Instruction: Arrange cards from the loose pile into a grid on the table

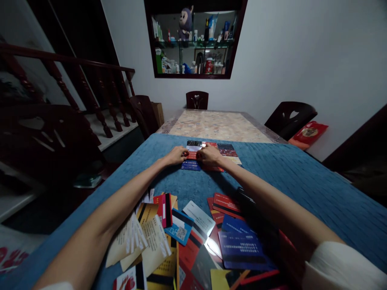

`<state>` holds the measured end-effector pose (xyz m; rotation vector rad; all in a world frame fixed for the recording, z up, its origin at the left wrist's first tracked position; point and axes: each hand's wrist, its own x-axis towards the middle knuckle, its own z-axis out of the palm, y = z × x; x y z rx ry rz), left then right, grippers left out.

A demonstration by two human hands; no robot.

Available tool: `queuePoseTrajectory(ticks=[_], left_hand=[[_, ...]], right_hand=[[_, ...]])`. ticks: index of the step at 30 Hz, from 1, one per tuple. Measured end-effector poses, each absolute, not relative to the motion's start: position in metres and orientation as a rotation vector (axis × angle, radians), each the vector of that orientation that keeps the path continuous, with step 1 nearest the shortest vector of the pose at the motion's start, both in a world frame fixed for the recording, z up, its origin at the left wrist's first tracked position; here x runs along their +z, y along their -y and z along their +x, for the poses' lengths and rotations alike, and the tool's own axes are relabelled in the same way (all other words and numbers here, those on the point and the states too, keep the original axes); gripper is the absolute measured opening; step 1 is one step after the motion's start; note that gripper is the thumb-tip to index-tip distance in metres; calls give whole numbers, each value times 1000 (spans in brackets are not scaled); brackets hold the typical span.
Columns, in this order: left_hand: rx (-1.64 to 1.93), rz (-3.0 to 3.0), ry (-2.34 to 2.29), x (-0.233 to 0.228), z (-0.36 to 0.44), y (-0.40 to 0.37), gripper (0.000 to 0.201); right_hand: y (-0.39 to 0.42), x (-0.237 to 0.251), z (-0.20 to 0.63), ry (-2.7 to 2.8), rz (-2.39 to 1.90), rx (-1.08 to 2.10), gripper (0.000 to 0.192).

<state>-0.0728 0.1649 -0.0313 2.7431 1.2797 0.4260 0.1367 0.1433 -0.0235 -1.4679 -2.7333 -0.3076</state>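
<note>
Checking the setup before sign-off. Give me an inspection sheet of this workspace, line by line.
Surface: blue quilted cloth over the near end of a table; patterned tabletop bare beyond it.
Job's things: small row of cards laid flat on the cloth at arm's reach.
Clutter: loose pile of cards near the person, overlapping, red, blue and cream.
Hands: left hand and right hand rest on the far cards, fingers pressed down.
Cables: nothing seen.
Surroundings: dark chairs, stair railing, wall cabinet with bottles and a plush toy.
</note>
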Motion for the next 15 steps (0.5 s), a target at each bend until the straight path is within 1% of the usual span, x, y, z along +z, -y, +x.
queuePoseTrajectory(ticks=[15], left_hand=[[351,2752,-1270,-31,-73,-171,31]], right_hand=[[-146,-21,135,2767,-1475,-311,28]])
